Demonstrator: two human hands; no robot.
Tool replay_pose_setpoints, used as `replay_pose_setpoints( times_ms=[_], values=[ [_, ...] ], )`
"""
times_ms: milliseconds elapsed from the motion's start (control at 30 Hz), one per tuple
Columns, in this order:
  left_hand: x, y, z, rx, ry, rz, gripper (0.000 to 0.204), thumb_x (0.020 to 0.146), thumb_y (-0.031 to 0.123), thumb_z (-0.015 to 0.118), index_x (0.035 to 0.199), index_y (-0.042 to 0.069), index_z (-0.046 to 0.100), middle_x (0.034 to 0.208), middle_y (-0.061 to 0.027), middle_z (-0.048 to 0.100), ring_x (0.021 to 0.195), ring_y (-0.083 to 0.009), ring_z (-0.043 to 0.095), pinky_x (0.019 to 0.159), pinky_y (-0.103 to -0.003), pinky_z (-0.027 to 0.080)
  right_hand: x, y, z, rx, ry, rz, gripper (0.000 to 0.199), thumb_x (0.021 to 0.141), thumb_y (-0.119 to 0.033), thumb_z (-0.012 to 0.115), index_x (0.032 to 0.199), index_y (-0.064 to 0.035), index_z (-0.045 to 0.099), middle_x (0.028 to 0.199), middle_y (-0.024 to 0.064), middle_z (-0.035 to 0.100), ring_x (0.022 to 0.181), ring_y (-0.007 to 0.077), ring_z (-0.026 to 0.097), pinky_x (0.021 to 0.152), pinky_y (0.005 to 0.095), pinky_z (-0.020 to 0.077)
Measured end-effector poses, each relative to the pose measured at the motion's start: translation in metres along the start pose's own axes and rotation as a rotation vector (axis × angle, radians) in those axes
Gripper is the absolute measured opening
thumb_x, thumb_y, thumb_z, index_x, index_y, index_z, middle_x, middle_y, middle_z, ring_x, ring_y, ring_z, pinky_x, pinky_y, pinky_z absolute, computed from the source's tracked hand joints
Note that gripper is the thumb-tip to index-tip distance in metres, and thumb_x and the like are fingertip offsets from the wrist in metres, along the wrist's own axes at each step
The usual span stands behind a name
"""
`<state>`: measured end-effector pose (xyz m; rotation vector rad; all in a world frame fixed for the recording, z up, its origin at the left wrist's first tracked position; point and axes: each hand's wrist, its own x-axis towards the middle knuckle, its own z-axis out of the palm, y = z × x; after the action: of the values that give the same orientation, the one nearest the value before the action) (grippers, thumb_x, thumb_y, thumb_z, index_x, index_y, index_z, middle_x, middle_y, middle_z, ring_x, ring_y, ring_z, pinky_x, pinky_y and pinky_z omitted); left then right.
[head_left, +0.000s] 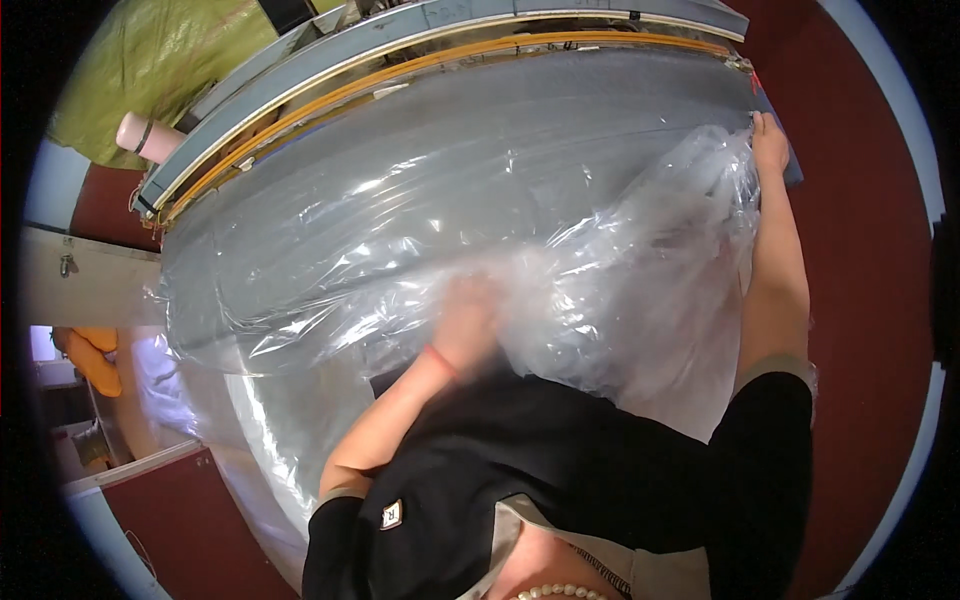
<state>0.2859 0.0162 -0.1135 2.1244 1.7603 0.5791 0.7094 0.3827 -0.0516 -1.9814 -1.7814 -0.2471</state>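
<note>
A wide clear plastic sheet lies over a grey surface, wrinkled and shiny, and drapes off the near side against my body. At the far right corner my right hand is closed on the bunched edge of the sheet, its arm stretched out. My left hand, with a red band at the wrist, is over the sheet's near middle. Motion smears its fingers, so I cannot tell whether they grip the plastic. Pale folds gather between the two hands.
Along the far side runs a long machine bar with an orange strip. A pink bottle stands at its left end, near a yellow-green cover. An opening at left shows an orange item. Dark red floor lies at right.
</note>
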Motion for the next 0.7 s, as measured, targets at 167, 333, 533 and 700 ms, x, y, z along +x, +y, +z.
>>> replay_pose_setpoints(
  times_ms=[167,333,533,700],
  values=[
    [-0.011,0.015,-0.088,-0.907,0.244,-0.206,0.018,0.075,0.005,0.051,0.090,0.001,0.061,0.105,-0.0093,0.056,0.106,-0.0220,0.047,0.091,-0.033,0.034,-0.003,0.000,-0.001,0.017,0.011,-0.010,0.036,0.086,-0.043,0.035,0.091,-0.0108,0.051,0.089,0.0199,0.057,0.086,0.0410,0.051,0.069,0.0482,0.0399],
    [-0.016,0.025,-0.164,-1.408,0.384,-0.304,0.021,0.083,0.022,0.055,0.090,0.003,0.051,0.068,0.0016,0.051,0.060,-0.0055,0.047,0.055,-0.017,0.035,0.004,0.007,0.005,0.074,-0.018,-0.048,0.034,0.086,-0.043,0.036,0.093,-0.0129,0.051,0.090,0.0193,0.057,0.086,0.0409,0.051,0.068,0.0471,0.0401],
    [-0.034,0.028,-0.220,0.028,-0.041,-0.241,0.041,0.061,0.007,0.067,0.099,0.004,0.051,0.063,-0.0096,0.056,0.058,-0.0252,0.056,0.055,-0.033,0.044,0.007,0.018,0.006,0.040,-0.023,-0.062,0.031,0.087,-0.041,0.036,0.094,-0.0143,0.050,0.091,0.0191,0.056,0.086,0.0413,0.051,0.068,0.0473,0.0395],
    [-0.086,-0.025,-0.240,0.164,0.326,-0.319,0.028,0.058,-0.002,0.056,0.086,0.001,0.057,0.070,-0.0155,0.057,0.055,-0.0238,0.055,0.052,-0.031,0.042,0.009,0.013,0.012,0.026,-0.047,-0.041,0.032,0.087,-0.042,0.035,0.096,-0.0154,0.050,0.092,0.0186,0.056,0.087,0.0409,0.050,0.069,0.0470,0.0399]
  ],
)
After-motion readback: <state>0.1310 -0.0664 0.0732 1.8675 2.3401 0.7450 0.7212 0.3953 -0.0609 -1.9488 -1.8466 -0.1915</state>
